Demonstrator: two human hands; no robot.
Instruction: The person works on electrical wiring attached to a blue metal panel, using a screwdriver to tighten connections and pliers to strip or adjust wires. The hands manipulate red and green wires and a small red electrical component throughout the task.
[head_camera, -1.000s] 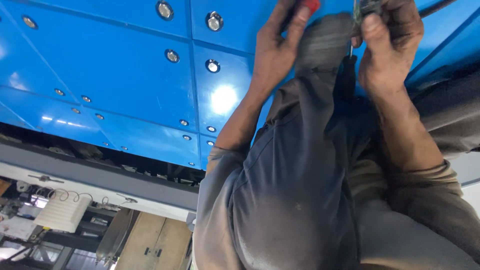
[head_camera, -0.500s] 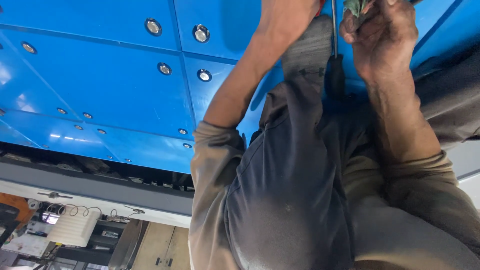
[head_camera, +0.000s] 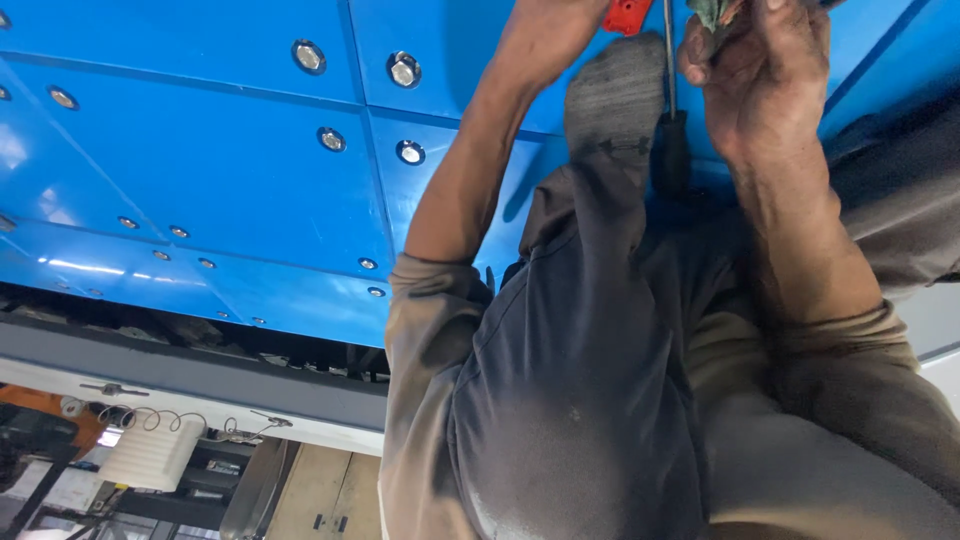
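Both your arms reach straight up to the blue bolted panel (head_camera: 200, 150) overhead, near its upper right corner. Your left hand (head_camera: 545, 25) grips a red tool handle (head_camera: 627, 14), mostly cut off. Your right hand (head_camera: 765, 75) is curled shut around a small greenish piece (head_camera: 712, 12), beside a hanging screwdriver (head_camera: 672, 130).

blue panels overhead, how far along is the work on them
Done, apparently: bolts already sit in the blue panel. In hand: the left hand grips a red-handled tool; the right hand works beside a screwdriver. What is left is hidden past the top edge.
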